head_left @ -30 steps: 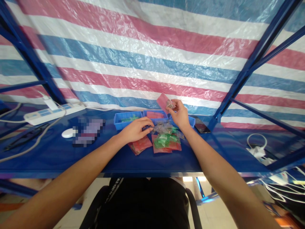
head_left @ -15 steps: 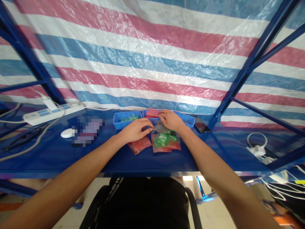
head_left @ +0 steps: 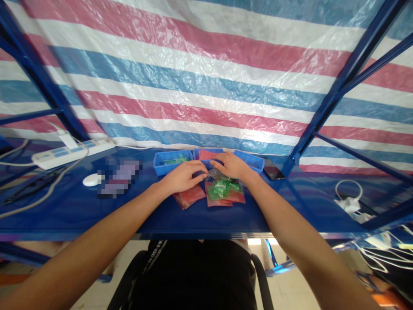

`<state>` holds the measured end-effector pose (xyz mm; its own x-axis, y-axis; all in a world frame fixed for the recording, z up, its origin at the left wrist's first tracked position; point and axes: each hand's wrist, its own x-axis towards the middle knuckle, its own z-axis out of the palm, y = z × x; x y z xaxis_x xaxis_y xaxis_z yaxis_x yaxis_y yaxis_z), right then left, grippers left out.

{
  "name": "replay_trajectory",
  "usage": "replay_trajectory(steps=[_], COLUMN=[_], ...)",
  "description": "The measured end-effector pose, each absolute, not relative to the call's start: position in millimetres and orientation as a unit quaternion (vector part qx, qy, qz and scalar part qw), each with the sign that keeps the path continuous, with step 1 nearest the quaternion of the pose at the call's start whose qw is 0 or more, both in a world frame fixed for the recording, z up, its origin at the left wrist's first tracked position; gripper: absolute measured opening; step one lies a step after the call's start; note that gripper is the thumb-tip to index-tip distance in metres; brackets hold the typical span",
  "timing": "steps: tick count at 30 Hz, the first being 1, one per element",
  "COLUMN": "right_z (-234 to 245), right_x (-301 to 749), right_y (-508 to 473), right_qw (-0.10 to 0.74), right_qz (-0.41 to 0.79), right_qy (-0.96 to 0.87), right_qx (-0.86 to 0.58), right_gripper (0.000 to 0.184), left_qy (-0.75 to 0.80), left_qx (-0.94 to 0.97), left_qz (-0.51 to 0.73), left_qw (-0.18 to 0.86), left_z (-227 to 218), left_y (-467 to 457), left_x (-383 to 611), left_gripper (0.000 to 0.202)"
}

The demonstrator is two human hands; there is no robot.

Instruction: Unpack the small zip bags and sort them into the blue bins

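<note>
My left hand is closed, thumb and fingertips pinched together at the edge of some clear small pieces; what is between them I cannot make out. My right hand reaches in from the right with its fingers apart, above the same clear pieces and just in front of the middle blue bin. Red plastic bags lie in that bin. Green pieces are heaped on red bags below my right hand. Another stack of red bags lies under my left wrist.
A left blue bin holds green pieces, and a right blue bin stands beside a dark phone. Leftward are a white mouse-like object, a blurred-out item and a power strip with cables. Striped sheeting backs the blue table.
My right hand has shifted slightly left and down, its fingers spreading away from the red bag in the middle bin, which now lies lower. My left hand stays in place.
</note>
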<state>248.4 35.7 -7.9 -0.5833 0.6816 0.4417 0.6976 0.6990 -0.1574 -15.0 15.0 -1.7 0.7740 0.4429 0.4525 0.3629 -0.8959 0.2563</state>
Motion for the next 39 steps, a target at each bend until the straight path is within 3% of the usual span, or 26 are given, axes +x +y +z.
replay_trajectory(steps=[15, 28, 34, 39], right_z=[-13, 2, 1, -8], right_x=[247, 233, 219, 206], right_y=[40, 17, 8, 10], right_qw=[0.245, 0.353, 0.376, 0.459], right_qz=[-0.058, -0.075, 0.0, 0.179], right_qy=[-0.874, -0.867, -0.875, -0.816], right_qx=[-0.415, -0.344, -0.305, -0.302], right_gripper=[0.053, 0.042, 0.033, 0.029], left_qy=[0.214, 0.254, 0.307, 0.321], left_qx=[0.945, 0.934, 0.872, 0.827], left_qz=[0.237, 0.243, 0.377, 0.445], left_qw=[0.07, 0.061, 0.055, 0.123], left_z=[-13, -9, 1, 5], left_y=[24, 26, 15, 9], left_x=[-17, -20, -17, -16], left_gripper=[0.032, 0.024, 0.018, 0.012])
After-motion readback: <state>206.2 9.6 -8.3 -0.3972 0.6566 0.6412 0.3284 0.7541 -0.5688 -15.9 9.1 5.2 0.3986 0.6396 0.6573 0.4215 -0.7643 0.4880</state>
